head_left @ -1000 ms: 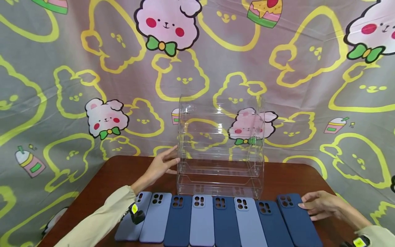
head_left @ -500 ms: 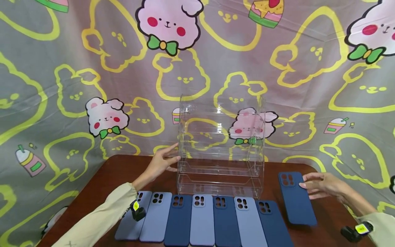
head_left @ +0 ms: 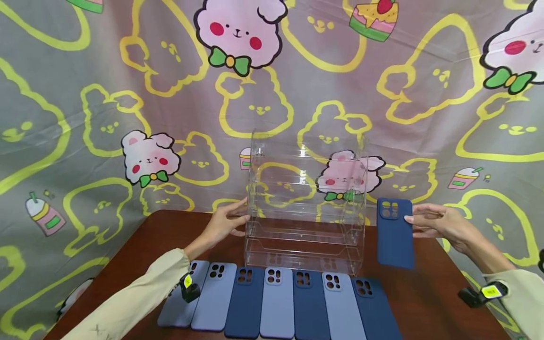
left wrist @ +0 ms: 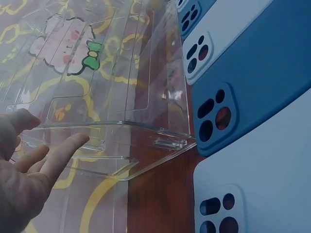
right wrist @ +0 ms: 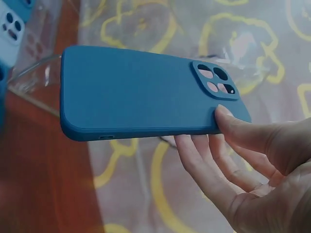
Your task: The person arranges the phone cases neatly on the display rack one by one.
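My right hand [head_left: 448, 225] pinches a dark blue phone case [head_left: 395, 243] by its right edge, thumb on the back and fingers behind. The case hangs upright above the table, camera cutouts at the top, to the right of a clear acrylic tiered rack [head_left: 303, 259]. In the right wrist view the thumb presses beside the camera cutouts of the case [right wrist: 131, 92]. At the rack's left side is my left hand [head_left: 223, 224], fingers extended against or very near its wall. The left wrist view shows those fingers [left wrist: 60, 158] spread; contact is hard to tell.
In front of the rack, several phone cases lie in a row, light blue such as this light blue case [head_left: 277, 307] and dark blue such as this dark blue case [head_left: 245, 307]. The brown table [head_left: 433, 302] meets a patterned curtain [head_left: 204, 108] at the back.
My right hand has lifted the dark blue phone case from the right end of the row, raising it away from the table and beside the rack. The left hand stays at the rack.
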### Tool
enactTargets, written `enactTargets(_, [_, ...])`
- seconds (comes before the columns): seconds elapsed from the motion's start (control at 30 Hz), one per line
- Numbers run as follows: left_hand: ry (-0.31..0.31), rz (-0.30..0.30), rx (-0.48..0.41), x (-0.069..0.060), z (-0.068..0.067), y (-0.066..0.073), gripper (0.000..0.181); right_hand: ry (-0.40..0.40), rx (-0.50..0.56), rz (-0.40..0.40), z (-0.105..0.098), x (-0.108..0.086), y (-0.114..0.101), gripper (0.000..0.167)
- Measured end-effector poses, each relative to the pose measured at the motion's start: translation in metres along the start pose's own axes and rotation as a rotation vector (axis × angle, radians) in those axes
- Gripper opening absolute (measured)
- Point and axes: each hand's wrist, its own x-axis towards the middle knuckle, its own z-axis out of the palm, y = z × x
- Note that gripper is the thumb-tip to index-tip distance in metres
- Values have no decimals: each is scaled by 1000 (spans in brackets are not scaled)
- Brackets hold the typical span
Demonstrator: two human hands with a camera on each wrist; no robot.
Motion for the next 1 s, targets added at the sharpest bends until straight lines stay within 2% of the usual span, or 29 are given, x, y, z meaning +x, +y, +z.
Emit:
enactTargets(0.13, [3,16,-8,1,0,0,64,17,16,-28,1,7,-18,28])
enactTargets(0.2, [2,23,-11,1,0,-1,64,31,-29,-52,2,9,-26,31])
enactTargets(0.37, [8,19,-10,0,2,-2,65,70,-90,-102,9,15,-46,52])
enactTargets(0.57, [17,5,-24,0,3,-2,65,123,-62,-169,20,27,-75,38])
enactTargets(0.77, [19,19,-21,0,1,-2,64,132,-95,-229,31,41,-105,48])
enactTargets(1.0, [17,26,-8,-1,1,-1,64,131,-10,-292,49,56,-128,47])
